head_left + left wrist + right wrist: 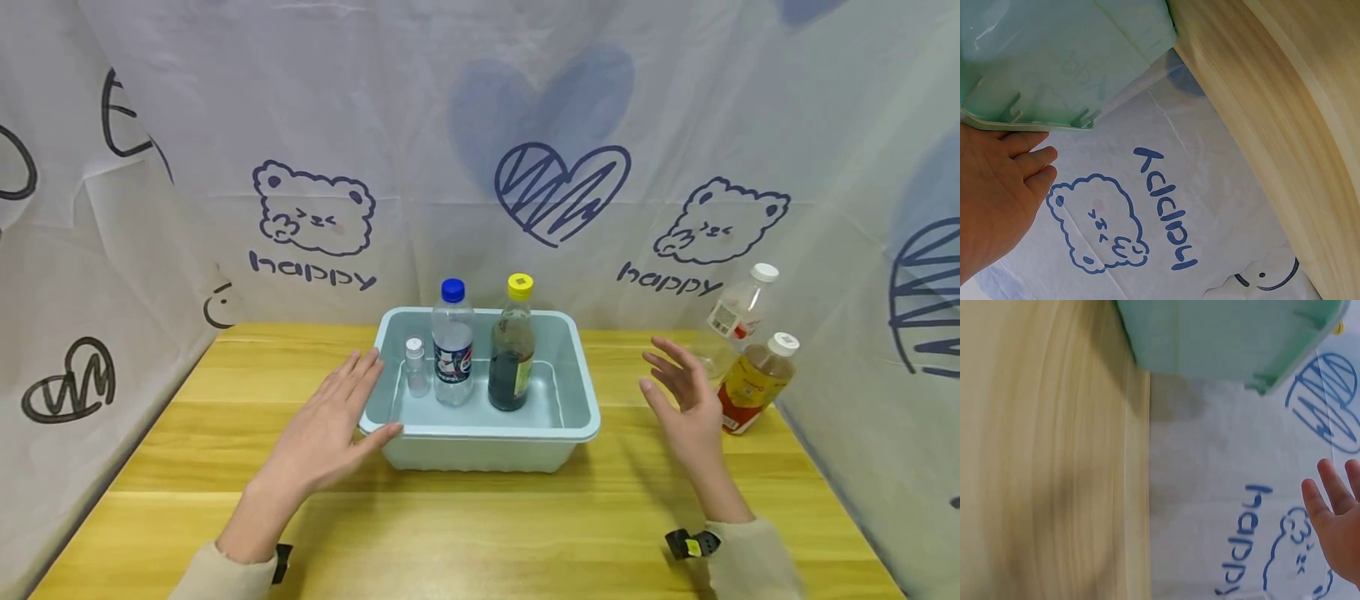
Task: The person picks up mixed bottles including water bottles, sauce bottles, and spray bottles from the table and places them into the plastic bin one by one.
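A pale blue-green plastic basin (480,454) stands on the wooden table. Inside it, upright, are a small clear bottle with a white cap (417,375), a Pepsi bottle with a blue cap (453,333) and a yellow-capped bottle of dark liquid (512,358). My left hand (322,425) rests at the basin's left rim, fingers straight and thumb stretched to the front corner. In the left wrist view its fingers touch the underside of the basin's rim (1029,127). My right hand (686,412) hovers right of the basin, holding nothing, its fingers loosely bent and spread.
Right of my right hand stand a clear bottle with a white cap (731,321) and a bottle of brownish liquid with a yellow and red label (756,383). Behind the wooden table (480,533) hangs a white printed cloth (435,125), which also covers both sides.
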`<state>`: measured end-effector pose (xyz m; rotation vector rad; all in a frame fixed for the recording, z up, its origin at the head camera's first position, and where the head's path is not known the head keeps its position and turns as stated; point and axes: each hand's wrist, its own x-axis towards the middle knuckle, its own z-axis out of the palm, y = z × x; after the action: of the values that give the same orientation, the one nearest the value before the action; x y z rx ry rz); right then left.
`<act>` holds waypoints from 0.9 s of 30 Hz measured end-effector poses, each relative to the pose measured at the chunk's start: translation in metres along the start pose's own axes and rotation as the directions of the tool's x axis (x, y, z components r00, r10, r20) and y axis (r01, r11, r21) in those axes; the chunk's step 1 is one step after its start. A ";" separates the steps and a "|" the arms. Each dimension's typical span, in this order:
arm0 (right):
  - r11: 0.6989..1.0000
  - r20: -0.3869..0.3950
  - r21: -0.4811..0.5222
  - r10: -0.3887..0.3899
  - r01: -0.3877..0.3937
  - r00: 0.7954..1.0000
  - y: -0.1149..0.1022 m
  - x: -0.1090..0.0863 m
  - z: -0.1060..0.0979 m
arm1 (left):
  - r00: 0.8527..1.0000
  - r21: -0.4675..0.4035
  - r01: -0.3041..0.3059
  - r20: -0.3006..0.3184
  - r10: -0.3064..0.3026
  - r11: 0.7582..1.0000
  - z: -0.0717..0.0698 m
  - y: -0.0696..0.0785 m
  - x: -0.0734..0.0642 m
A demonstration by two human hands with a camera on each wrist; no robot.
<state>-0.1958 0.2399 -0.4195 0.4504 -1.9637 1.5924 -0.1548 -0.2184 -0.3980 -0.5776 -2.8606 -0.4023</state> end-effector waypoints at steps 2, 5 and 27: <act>0.999 -0.021 0.029 -0.013 0.014 1.000 0.001 -0.002 -0.007 | 1.000 -0.004 0.002 0.002 -0.002 1.000 0.001 0.000 -0.001; 0.998 -0.054 0.044 -0.033 0.035 0.998 0.004 -0.003 -0.017 | 1.000 -0.004 0.000 -0.005 0.000 1.000 0.001 0.000 -0.002; 0.974 -0.558 -0.180 0.013 -0.136 0.830 0.004 0.011 -0.088 | 1.000 0.002 -0.017 -0.025 0.017 1.000 0.002 -0.001 -0.001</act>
<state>-0.1883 0.3268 -0.4044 -0.1733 -1.6758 1.3366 -0.1546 -0.2189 -0.4006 -0.5917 -2.8303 -0.4016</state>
